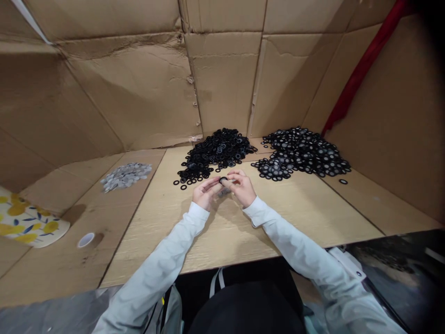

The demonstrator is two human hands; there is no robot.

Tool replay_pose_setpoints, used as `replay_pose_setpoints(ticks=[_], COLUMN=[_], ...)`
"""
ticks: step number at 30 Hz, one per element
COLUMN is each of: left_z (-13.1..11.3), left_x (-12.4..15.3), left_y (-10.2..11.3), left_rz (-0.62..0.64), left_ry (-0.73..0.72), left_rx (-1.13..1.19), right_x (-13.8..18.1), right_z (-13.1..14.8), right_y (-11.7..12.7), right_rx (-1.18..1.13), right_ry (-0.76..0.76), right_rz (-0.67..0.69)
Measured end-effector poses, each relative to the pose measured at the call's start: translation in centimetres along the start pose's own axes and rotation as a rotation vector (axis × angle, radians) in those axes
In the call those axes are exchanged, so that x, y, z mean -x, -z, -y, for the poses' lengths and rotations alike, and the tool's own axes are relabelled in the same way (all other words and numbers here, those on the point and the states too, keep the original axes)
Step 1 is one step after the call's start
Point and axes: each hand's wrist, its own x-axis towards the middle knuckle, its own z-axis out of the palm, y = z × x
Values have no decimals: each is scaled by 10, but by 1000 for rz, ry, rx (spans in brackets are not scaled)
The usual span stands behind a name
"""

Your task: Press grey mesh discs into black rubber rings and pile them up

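Between my fingertips, above the middle of the table, is a small black ring (223, 179). My left hand (206, 192) pinches it from the left, and my right hand (242, 188) grips it from the right. A few pale discs (224, 191) show on the table just under my hands. Behind them lies a heap of black rings (219, 150), with several loose ones at its front left. To the right is a pile of black rings with pale centres (306, 153). Over on the left is a pile of pale, flat discs (125, 176).
Cardboard walls (222, 88) close in the table (167, 232) at the back and sides. At the left stand a container with a yellow fruit pattern (38, 222) and a small white round item (86, 240). A red strip (361, 69) runs down the right wall.
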Motion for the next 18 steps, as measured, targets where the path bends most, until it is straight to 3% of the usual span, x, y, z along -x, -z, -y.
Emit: replay_pose_setpoints(ticks=[8, 18], left_z=[-15, -20], left_x=[-1, 3], left_y=[6, 0], left_rz=[124, -45], left_ry=[-74, -215], left_rx=[-354, -314], right_x=[3, 4], right_z=[-3, 9], right_y=[5, 10], right_rx=[285, 411], right_ry=[215, 259], right_rz=[83, 24])
